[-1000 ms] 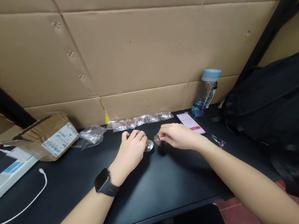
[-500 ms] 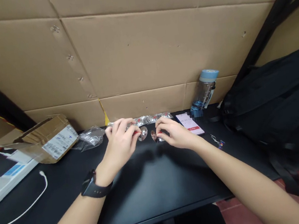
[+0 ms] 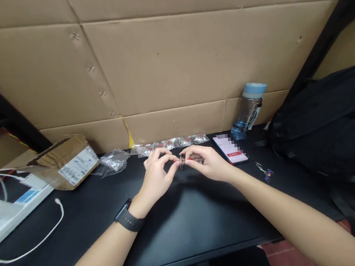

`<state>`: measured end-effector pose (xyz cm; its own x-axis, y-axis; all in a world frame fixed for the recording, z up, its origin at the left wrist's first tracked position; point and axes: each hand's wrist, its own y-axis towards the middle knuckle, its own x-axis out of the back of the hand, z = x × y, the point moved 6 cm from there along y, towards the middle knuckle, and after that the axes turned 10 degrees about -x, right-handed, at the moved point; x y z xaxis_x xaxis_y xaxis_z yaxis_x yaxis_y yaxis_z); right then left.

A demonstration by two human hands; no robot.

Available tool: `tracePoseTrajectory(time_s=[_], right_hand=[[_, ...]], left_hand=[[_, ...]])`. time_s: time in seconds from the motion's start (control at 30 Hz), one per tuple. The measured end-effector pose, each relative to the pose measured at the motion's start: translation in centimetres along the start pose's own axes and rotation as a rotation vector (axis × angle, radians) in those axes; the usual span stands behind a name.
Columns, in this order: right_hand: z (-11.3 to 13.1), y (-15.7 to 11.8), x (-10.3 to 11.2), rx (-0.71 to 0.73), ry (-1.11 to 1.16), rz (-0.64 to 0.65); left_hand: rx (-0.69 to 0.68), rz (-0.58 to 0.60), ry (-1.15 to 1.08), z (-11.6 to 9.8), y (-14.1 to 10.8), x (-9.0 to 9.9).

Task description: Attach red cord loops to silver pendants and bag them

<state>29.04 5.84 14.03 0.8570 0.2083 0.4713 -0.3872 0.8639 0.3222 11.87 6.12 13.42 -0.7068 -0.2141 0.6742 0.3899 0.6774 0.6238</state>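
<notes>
My left hand (image 3: 160,170), with a black watch on its wrist, pinches a small shiny metal disc by its red part. From the other side my right hand (image 3: 206,162) pinches a second such disc by its red part. The two metal discs (image 3: 183,162) are face to face between my fingertips, above the black table (image 3: 189,218); they look touching, seen edge-on. Fingers partly cover both. Behind my hands, several clear plastic packets (image 3: 170,143) with shiny and red contents lie in a row along the cardboard wall.
On the left are an open cardboard box (image 3: 75,164), crumpled plastic (image 3: 114,161), a white power strip (image 3: 15,217) and a white cable (image 3: 44,241). On the right are a phone (image 3: 231,148), a bottle (image 3: 249,108), a keychain (image 3: 268,175) and a black backpack (image 3: 337,129).
My hands have come closer together, bringing the two separate discs face to face. The whole view has shifted slightly.
</notes>
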Motion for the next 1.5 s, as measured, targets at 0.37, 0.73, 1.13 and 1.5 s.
tracePoseTrajectory(time_s=[0.37,0.73,1.13,1.5], right_hand=[[-2.4,0.1,-2.4,0.131,-0.293,0.144],[-3.0,0.1,-2.6,0.069,-0.209,0.174],[-4.1,0.1,-3.4,0.099,-0.318,0.091],[-3.6,0.3,-2.4,0.067,-0.323,0.044]], left_hand=[[0.120,0.340,0.034,4.0,-0.9,-4.0],[0.377,0.104,0.612,12.8,-0.5,8.5],[0.448,0.303,0.551,19.6,-3.3,11.8],[0.402,0.187,0.569,16.9,-1.7,13.6]])
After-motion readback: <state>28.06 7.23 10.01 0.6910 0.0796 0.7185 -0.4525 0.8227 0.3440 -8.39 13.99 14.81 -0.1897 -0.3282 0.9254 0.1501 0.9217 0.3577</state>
